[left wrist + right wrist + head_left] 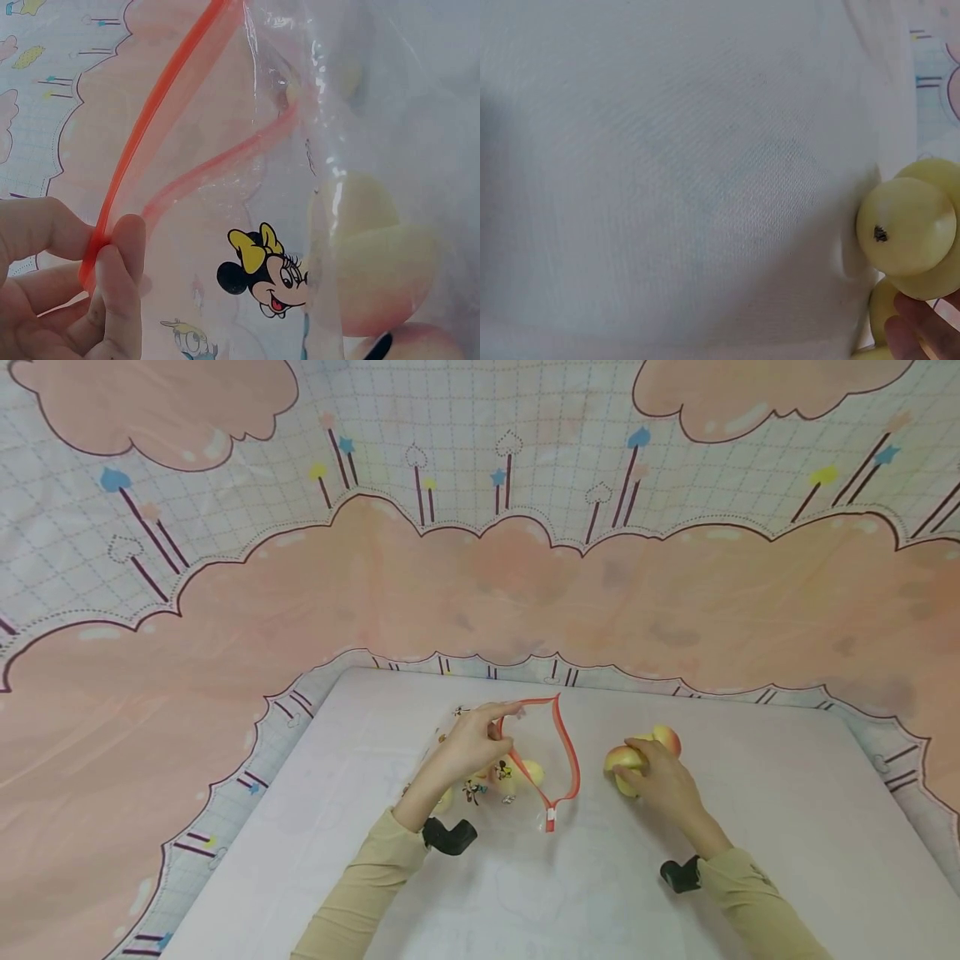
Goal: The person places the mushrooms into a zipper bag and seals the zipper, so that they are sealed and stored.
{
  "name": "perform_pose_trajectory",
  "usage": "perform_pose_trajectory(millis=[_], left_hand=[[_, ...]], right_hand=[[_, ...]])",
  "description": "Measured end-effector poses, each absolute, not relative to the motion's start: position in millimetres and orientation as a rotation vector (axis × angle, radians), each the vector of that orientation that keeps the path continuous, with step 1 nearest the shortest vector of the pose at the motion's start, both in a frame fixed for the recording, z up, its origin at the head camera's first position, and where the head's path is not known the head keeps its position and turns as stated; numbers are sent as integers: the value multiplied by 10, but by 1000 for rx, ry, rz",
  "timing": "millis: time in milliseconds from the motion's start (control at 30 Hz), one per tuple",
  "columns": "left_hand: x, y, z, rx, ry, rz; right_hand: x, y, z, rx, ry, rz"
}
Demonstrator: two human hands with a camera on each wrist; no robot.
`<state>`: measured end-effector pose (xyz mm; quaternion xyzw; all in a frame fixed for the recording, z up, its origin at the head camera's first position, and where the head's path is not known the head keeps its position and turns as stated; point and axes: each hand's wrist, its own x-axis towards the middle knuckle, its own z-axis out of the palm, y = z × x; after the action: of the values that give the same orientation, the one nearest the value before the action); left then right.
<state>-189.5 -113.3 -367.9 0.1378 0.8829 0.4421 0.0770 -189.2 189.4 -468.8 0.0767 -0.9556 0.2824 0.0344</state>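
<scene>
A clear zip bag [551, 817] with an orange-red zip edge [573, 760] and cartoon prints lies left of the table's middle, its mouth spread wide toward the right. With thumb and fingers, my left hand [472, 742] pinches the zip edge; the left wrist view shows this pinch closely. Yellow apples with a red blush [375, 277] show through the bag's film. To the right, my right hand [667, 781] grips a yellow-red apple [624, 758]. Another apple [667, 741] lies just behind that hand. The right wrist view catches only some fingers [930, 330] beneath the apples.
Both hands are over a white-covered table [510, 902]. A patterned cloth [480, 585] with peach cloud shapes hangs behind it and surrounds its sides. Black wrist mounts [450, 837] sit at both sleeves.
</scene>
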Motion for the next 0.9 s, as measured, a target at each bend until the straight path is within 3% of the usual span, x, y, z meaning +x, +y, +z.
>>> perform_pose_trajectory(millis=[900], left_hand=[[-1882, -1119, -3670, 430, 2660, 1306]], right_hand=[[-1817, 1921, -4622, 139, -2967, 1020]])
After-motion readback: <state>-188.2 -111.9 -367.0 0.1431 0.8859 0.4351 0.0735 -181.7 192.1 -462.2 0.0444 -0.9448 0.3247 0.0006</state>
